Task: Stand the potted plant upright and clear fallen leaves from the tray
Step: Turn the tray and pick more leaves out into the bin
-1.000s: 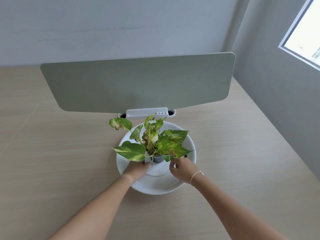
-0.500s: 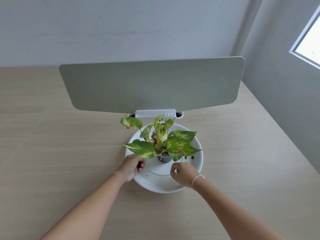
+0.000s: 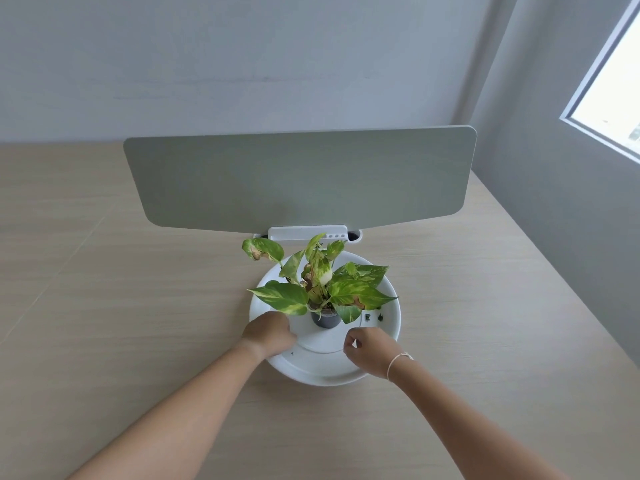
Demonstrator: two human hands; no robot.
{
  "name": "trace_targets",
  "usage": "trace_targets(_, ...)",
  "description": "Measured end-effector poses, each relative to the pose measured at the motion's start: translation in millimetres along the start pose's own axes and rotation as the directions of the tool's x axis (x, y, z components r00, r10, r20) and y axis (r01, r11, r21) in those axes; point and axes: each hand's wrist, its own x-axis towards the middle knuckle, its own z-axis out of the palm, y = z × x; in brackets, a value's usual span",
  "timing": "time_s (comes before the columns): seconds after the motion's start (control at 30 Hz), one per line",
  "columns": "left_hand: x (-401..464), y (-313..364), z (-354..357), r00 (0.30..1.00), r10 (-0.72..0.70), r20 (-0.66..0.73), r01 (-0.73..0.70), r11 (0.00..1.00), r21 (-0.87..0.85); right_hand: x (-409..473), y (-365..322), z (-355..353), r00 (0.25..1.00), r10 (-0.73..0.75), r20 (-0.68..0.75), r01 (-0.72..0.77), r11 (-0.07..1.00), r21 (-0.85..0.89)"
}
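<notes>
A pothos plant (image 3: 318,289) with green and yellow leaves, some browned, stands upright in a small grey pot (image 3: 325,319) at the middle of a round white tray (image 3: 325,374). My left hand (image 3: 268,334) rests on the tray's left rim with its fingers curled into a fist; nothing shows inside it. My right hand (image 3: 372,351) hovers over the tray's front right, thumb and fingertips pinched together, nothing visible between them. Small dark green leaf bits (image 3: 367,317) lie on the tray right of the pot. A tiny speck (image 3: 292,354) lies near my left hand.
The tray sits on a light wooden table (image 3: 138,323). Behind it a wide grey-green divider panel (image 3: 301,178) stands in a white clamp base (image 3: 307,233). Grey walls close the back and right; a window (image 3: 613,95) is at upper right.
Both hands have drawn back from the pot toward the tray's front. My left hand has closed into a fist at the left rim. The plant stays upright.
</notes>
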Motion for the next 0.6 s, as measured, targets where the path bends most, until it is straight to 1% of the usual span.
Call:
trace_targets(0.03, -1, -1, 2, 1.000, 0.004, 0.013, -0.005, 0.996, 0.094, -2, 1, -1, 1.000, 0.004, -0.006, -0.004, 1.000, 0.003)
trace_targets(0.1, -2, 0, 5, 0.999, 0.008, 0.033, -0.015, 0.975, 0.220, -5, 3, -2, 1.000, 0.008, -0.022, -0.008, 1.000, 0.004)
trace_targets(0.23, 0, 3, 16, 0.999, 0.047, 0.004, -0.045, 0.930, 0.366, -11, 7, 0, 0.999, 0.015, -0.048, -0.015, 1.000, -0.009)
trace_targets(0.4, 6, 3, 27, 0.995, 0.102, -0.021, -0.081, 0.882, 0.465, -14, 8, -1, 0.997, 0.028, -0.077, -0.029, 1.000, -0.009)
trace_targets(0.6, 7, 4, 30, 0.991, 0.131, 0.012, -0.118, 0.843, 0.526, -16, 5, 1, 0.995, 0.033, -0.098, -0.033, 0.999, -0.004)
